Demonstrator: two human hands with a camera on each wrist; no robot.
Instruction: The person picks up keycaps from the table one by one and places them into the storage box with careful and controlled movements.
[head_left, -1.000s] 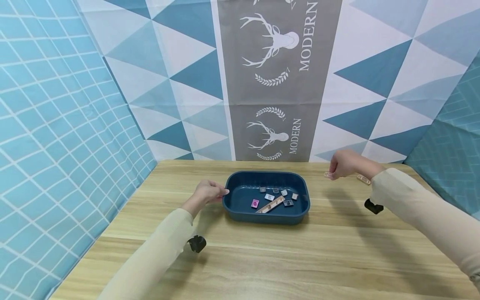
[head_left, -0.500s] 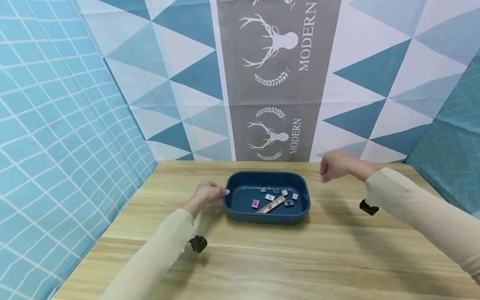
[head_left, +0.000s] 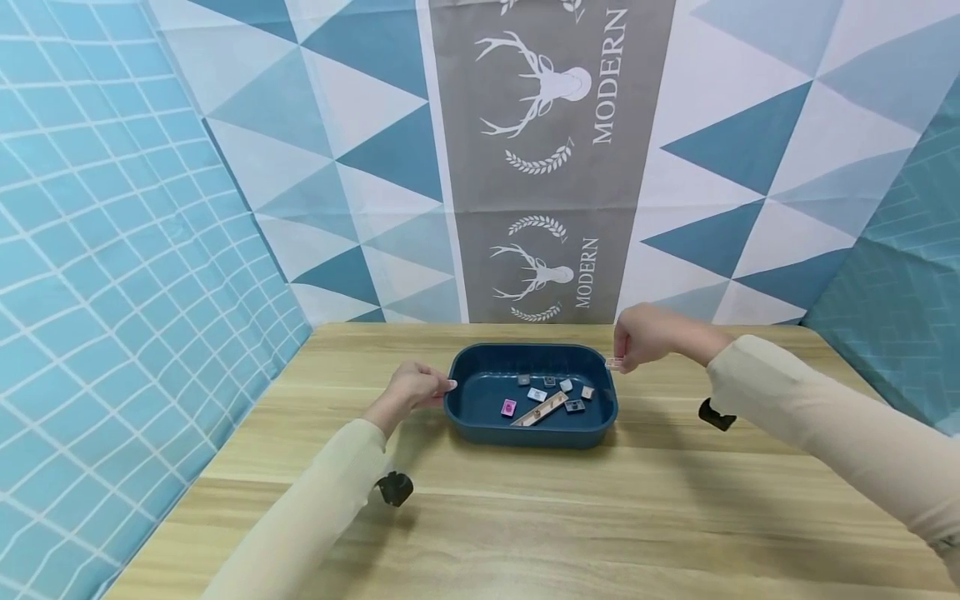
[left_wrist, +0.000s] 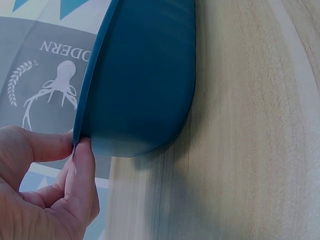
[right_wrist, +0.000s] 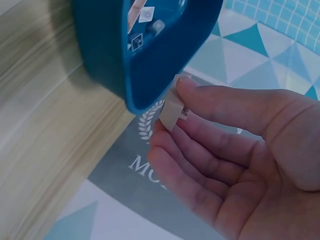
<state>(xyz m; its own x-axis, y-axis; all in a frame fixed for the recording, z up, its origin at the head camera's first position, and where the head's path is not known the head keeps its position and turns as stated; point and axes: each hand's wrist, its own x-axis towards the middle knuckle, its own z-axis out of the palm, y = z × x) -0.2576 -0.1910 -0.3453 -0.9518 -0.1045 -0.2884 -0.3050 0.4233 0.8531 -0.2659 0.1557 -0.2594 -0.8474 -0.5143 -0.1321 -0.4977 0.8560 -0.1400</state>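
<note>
A dark blue rectangular bin (head_left: 531,435) stands on the wooden table. My left hand (head_left: 412,387) pinches its left rim between thumb and fingers, as the left wrist view shows. My right hand (head_left: 647,337) is at the bin's right rim. Between its thumb and fingers is a small, flat, pale rectangular piece (right_wrist: 172,107), partly see-through. Inside the bin lie a pink square piece (head_left: 508,407), a long narrow tan piece (head_left: 542,410) with small dark marks, a dark-patterned clear piece (head_left: 574,406) and several small pale or grey squares.
The wooden table (head_left: 480,517) meets a patterned wall cloth (head_left: 555,183) at its back edge. Blue tiled cloth (head_left: 112,275) hangs at the left. Black wrist mounts (head_left: 394,488) hang beneath both forearms.
My right hand has moved left with the pale rectangular piece, up to the bin's right rim. A similar piece on the table is now hidden by the forearm. My left hand stays put.
</note>
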